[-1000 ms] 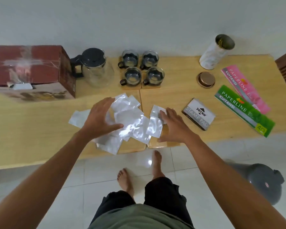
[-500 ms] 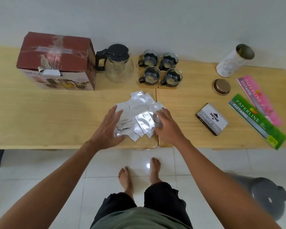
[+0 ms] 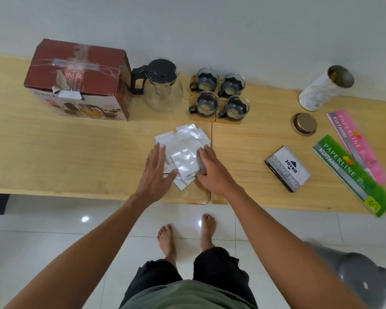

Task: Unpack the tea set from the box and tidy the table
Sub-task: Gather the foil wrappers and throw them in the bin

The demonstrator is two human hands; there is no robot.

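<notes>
Table (image 3: 76, 152): overlapping foil packets (image 3: 185, 150), skewed.

Silver sachets (image 3: 183, 150), dark-red box (image 3: 78, 72), 1 green (image 3: 352, 175) and 1 pink booklet (image 3: 357, 143).

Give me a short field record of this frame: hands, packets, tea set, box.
left hand: flat, fingers straight, on left edge of foil packets
right hand: fingers bent over packets' right edge
packets: overlapping pile near table front edge
teapot: upright, lid on, right of box
cups: four, on wooden coasters
tin: open, lid beside it
</notes>
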